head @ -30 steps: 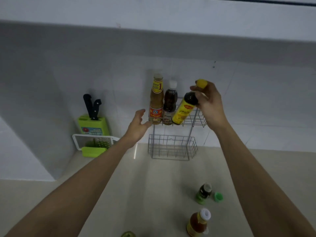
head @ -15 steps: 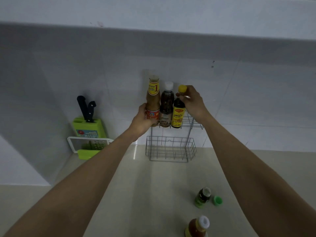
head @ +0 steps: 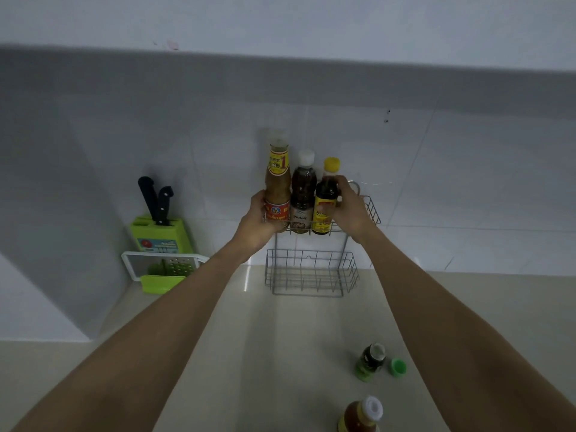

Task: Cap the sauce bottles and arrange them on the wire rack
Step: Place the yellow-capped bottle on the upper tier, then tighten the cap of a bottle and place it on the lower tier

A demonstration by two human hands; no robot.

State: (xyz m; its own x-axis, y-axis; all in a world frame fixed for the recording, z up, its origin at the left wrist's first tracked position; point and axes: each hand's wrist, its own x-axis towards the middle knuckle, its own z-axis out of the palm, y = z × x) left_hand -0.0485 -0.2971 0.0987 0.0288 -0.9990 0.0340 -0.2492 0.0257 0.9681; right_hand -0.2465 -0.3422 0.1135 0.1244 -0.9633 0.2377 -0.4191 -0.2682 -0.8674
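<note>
A two-tier wire rack (head: 371, 210) hangs on the tiled wall. Three capped bottles stand upright on its top tier: a tall tan sauce bottle (head: 277, 185), a dark bottle with a white cap (head: 302, 194) and a dark bottle with a yellow cap (head: 325, 198). My left hand (head: 257, 218) grips the tan bottle's lower part. My right hand (head: 350, 207) wraps around the yellow-capped bottle's body. On the counter stand an uncapped green-labelled bottle (head: 370, 362) beside its loose green cap (head: 398, 367), and a white-capped red sauce bottle (head: 361, 414).
The rack's lower basket (head: 311, 272) holds nothing. At the left, a green knife block (head: 160, 233) with two black-handled knives stands behind a white and green grater (head: 162, 269). The beige counter (head: 280, 353) stretches toward me.
My right hand brought the tilted yellow-capped bottle down and stood it upright on the top tier, then slid from cap to body. My left hand moved from open air onto the tan bottle.
</note>
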